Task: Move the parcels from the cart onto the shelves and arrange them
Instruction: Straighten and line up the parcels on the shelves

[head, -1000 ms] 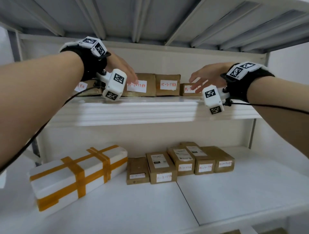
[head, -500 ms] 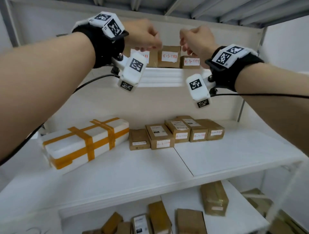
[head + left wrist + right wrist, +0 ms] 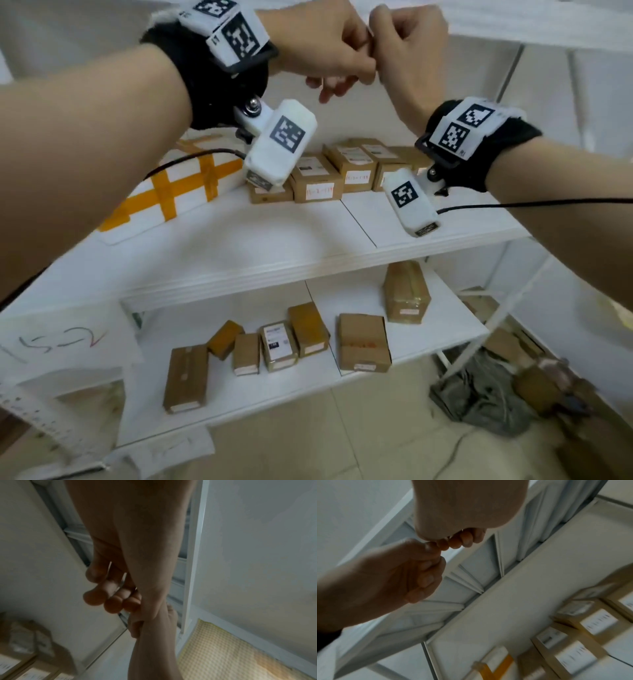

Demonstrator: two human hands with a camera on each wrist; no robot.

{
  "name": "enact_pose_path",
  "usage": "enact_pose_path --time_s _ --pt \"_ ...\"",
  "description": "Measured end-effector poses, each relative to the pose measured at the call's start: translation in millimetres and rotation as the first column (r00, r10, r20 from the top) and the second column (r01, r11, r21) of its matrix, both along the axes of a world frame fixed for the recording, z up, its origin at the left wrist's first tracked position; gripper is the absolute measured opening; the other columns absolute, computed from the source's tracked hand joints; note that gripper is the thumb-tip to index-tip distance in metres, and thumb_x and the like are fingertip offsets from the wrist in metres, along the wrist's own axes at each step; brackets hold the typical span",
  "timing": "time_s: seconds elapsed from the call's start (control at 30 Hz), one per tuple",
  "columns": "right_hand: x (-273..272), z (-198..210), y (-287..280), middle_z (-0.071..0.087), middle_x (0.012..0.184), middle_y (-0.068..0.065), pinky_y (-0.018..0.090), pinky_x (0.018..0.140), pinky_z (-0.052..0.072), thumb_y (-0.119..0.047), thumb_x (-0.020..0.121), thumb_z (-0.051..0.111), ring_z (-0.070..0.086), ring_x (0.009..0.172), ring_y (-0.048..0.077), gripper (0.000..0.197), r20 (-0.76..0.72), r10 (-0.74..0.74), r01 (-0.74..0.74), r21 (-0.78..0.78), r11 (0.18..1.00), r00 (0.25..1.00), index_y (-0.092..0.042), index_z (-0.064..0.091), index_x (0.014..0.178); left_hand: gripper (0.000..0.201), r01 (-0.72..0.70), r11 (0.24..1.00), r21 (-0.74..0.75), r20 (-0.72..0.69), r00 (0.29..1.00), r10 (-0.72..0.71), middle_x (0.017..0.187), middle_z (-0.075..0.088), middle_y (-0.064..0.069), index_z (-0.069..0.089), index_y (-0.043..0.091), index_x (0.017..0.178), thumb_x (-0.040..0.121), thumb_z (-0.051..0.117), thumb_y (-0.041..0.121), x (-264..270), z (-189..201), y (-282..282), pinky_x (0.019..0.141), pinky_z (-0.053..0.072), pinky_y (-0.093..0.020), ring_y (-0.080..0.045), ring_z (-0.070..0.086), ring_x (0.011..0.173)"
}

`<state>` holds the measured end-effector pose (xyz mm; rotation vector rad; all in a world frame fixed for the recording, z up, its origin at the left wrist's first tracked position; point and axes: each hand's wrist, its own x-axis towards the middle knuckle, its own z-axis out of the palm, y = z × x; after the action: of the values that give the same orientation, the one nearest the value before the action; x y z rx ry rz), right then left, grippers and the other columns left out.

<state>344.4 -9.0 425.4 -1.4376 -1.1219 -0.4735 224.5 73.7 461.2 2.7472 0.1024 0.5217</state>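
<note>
Empty hands met in front of the shelves

The left hand [image 3: 329,51] and right hand [image 3: 407,51] were both curled, knuckles touching, holding no parcel. Below them, on the middle shelf [image 3: 239,253], brown parcels [image 3: 317,178] stood in a row with white labels bearing red handwriting too blurred to read, beside a white box [image 3: 181,185] strapped with orange tape. The lower shelf [image 3: 428,346] held more brown parcels, loosely set. A sheet [image 3: 65,339] on the frame at left read roughly "15-2".

brown cardboard parcels [image 3: 317,178], matt white shelves [image 3: 239,246]
</note>
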Motion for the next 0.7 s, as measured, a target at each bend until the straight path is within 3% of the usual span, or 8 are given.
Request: enact_pose_path --time_s 0.07,0.17,0.27,0.3,0.4,0.53,0.6,0.7 --pt "-2 -25 -6 0.047 0.041 -0.011 0.02 0.046 0.03 -0.017 0.093 0.051 0.041 0.042 0.006 0.046 -0.05 0.02 -0.025 -0.102 0.994 0.999 -0.028 0.05 0.048 0.025 0.028 0.998 -0.064 -0.101 0.994 -0.035 0.067 0.059 -0.002 0.056 0.017 0.07 0.095 0.056 0.023 -1 -19 1 0.048 0.039 -0.017 -0.011 0.055 0.052" --pt "-1 -62 -6 0.044 0.039 -0.01 0.024 0.045 0.028 -0.02 0.089 0.053 0.038 0.042 0.006 0.048 -0.101 -0.009 -0.014 -0.219 0.976 0.995 -0.024 0.045 0.043 0.021 0.006 0.993 -0.121 -0.235 0.971 -0.035 0.07 0.064 -0.004 0.064 0.005 0.081 0.094 0.058 0.02 2 -53 7 0.046 0.043 -0.014 -0.012 0.059 0.054" --pt "1 -101 -3 0.052 0.045 0.016 0.031 0.046 0.031 -0.026 0.084 0.052 0.043 0.044 0.015 0.043 -0.148 -0.012 -0.036 -0.316 0.948 0.989 -0.007 0.052 0.045 0.02 -0.021 0.979 -0.203 -0.317 0.947 -0.045 0.069 0.064 -0.005 0.064 0.004 0.08 0.093 0.059 0.019 4 -93 10 0.05 0.046 -0.021 -0.015 0.06 0.054" --pt "1 -112 -3 0.056 0.046 0.017 0.03 0.045 0.032 -0.026 0.084 0.052 0.046 0.042 0.016 0.043 -0.159 -0.015 -0.042 -0.348 0.936 0.987 -0.004 0.055 0.047 0.021 -0.032 0.974 -0.224 -0.346 0.937 -0.049 0.07 0.064 -0.007 0.063 0.005 0.078 0.093 0.059 0.019 4 -104 10 0.049 0.047 -0.022 -0.017 0.062 0.056" --pt "1 -152 -5 0.057 0.039 -0.001 0.023 0.041 0.035 -0.02 0.089 0.052 0.049 0.035 0.012 0.047 -0.17 0.018 -0.087 -0.407 0.909 0.985 -0.015 0.056 0.043 0.022 -0.096 0.953 -0.288 -0.419 0.907 -0.035 0.076 0.066 -0.011 0.064 0.006 0.078 0.094 0.059 0.02 0 -140 8 0.049 0.051 -0.02 -0.02 0.065 0.062" --pt "-2 -228 -3 0.048 0.038 0.0 0.026 0.044 0.03 -0.027 0.095 0.049 0.042 0.038 0.015 0.054 -0.128 0.038 -0.072 -0.277 0.958 0.991 -0.015 0.046 0.042 0.022 -0.137 0.906 -0.401 -0.521 0.847 -0.103 0.091 0.072 -0.013 0.068 0.003 0.094 0.097 0.055 0.021 -6 -203 -7 0.062 0.057 -0.024 -0.022 0.072 0.077" --pt "-8 -273 -2 0.037 0.04 -0.006 0.025 0.046 0.025 -0.033 0.096 0.045 0.032 0.04 0.008 0.053 -0.107 0.03 -0.047 -0.162 0.986 0.994 -0.018 0.044 0.045 0.027 -0.128 0.896 -0.426 -0.552 0.821 -0.145 0.096 0.073 -0.01 0.067 0.001 0.103 0.098 0.054 0.025 -6 -243 -19 0.068 0.059 -0.026 -0.023 0.073 0.084" --pt "-7 -346 -2 0.036 0.039 -0.011 0.027 0.045 0.025 -0.032 0.097 0.042 0.032 0.038 0.005 0.057 -0.062 0.049 -0.054 -0.089 0.995 0.997 -0.006 0.051 0.047 0.03 -0.132 0.899 -0.417 -0.594 0.788 -0.16 0.1 0.074 -0.008 0.066 0.002 0.108 0.098 0.053 0.027 -8 -315 -28 0.074 0.06 -0.029 -0.023 0.073 0.089"
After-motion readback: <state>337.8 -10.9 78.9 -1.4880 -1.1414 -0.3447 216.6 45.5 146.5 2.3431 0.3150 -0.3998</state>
